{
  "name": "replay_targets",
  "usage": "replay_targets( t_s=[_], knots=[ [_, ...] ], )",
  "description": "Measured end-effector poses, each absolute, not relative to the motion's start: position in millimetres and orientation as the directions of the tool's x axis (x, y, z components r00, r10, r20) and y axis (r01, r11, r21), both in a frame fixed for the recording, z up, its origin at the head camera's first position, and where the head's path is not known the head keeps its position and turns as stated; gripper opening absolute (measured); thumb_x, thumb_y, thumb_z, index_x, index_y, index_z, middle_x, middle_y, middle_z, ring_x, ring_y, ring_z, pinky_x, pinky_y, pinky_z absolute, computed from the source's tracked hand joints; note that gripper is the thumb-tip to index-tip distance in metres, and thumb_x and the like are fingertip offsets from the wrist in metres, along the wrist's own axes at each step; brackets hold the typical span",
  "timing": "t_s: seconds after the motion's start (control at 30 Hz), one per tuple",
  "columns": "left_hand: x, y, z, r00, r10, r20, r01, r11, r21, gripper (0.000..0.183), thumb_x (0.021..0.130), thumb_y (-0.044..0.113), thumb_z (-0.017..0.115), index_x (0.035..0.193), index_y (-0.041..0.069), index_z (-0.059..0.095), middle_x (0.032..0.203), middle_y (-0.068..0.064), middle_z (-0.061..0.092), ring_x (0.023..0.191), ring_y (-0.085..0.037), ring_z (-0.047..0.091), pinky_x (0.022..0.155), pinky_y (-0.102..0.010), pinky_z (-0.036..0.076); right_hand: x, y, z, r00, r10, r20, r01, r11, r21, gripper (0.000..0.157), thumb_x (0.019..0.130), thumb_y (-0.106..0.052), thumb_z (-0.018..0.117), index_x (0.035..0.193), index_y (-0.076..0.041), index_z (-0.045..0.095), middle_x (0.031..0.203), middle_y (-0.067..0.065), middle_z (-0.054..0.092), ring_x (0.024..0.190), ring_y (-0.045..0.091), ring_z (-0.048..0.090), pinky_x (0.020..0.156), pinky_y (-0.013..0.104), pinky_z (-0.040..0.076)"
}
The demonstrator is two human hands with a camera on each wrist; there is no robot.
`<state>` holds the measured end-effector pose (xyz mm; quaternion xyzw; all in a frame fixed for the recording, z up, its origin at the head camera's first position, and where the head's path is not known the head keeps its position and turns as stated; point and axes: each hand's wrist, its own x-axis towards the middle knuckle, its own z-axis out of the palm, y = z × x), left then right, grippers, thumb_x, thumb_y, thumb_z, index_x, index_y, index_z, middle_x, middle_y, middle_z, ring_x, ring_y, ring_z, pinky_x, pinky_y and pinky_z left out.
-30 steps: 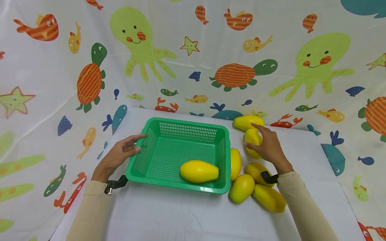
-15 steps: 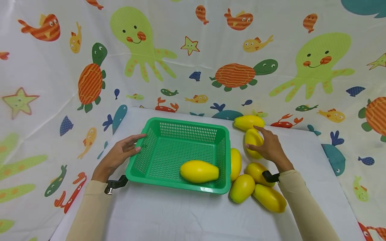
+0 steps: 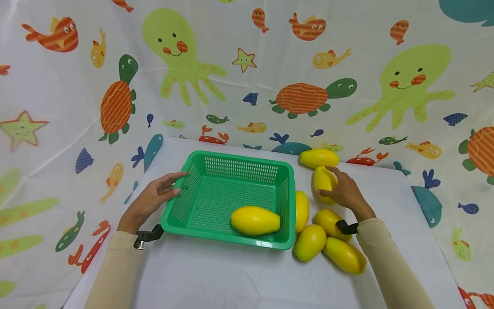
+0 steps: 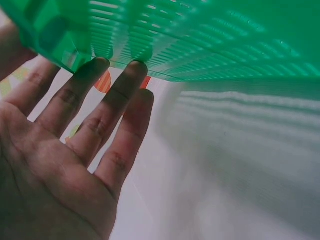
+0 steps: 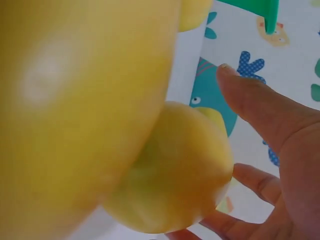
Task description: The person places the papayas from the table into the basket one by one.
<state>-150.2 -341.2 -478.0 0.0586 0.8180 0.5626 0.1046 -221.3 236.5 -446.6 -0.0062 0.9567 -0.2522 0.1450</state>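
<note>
Grip wide: R hand [image 3: 344, 189] spread round yel. fruit [image 3: 324, 180], thumb off it; L hand [image 3: 153, 197] straight-fingered, touching grn basket [image 3: 227, 241] w/ 2nd fruit [image 3: 254, 220] inside.

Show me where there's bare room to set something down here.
Bare: the floor of the green basket, left of and behind the single fruit inside; white tabletop between the basket's front edge and the two sleeves; tabletop right of the right sleeve. Crowded: the basket's right side, with six loose fruits.

Patterned cloth [image 3: 216, 30] — turtles [image 3: 302, 98], octopuses [image 3: 415, 66] — hangs behind a white table [image 3: 216, 274].
</note>
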Motion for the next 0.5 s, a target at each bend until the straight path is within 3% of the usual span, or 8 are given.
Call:
replay_targets(
  t_s=[0.5],
  knots=[
    [-150.9,-342.4,-481.8,-0.97,0.227,-0.082,0.004,0.355,0.935,0.051,0.098,0.028,0.063,0.147,0.033,0.047,0.158,0.002,0.04,0.146,-0.036,0.037,0.113,-0.065,0.034,-224.1,239.1,-449.8,-0.943,-0.108,-0.313,0.065,0.868,-0.493,0.088,0.084,-0.046,0.077,0.152,-0.017,0.029,0.153,0.031,0.031,0.133,0.051,0.035,0.109,0.074,0.03]
  ],
)
